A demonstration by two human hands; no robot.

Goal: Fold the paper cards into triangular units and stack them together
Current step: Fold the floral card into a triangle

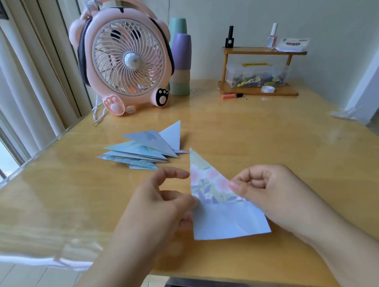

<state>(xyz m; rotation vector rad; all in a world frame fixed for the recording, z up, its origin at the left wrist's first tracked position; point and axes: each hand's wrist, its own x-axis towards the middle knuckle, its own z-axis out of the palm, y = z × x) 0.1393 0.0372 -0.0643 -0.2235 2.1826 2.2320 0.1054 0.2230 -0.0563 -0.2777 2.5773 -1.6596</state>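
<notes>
card (215,194): floral, part-folded into a triangle, plain flap below, held just above the near table (276,134) edge; left hand (153,208) pinched its left edge, right hand (266,193) pinched the slanted right edge. step judged: mid-fold; next likely calls for creasing the flap. stack (142,148) of finished triangles lay beyond, fan (125,56) behind.

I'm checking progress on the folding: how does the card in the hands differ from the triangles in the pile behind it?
The held card is gripped by the left hand and right hand; the pile lies untouched on the table. The held card shows a pink floral print over a plain lower part; the pile looks mostly pale blue. The held card is single; the pile overlaps several. Both are pointed paper triangles.
</notes>
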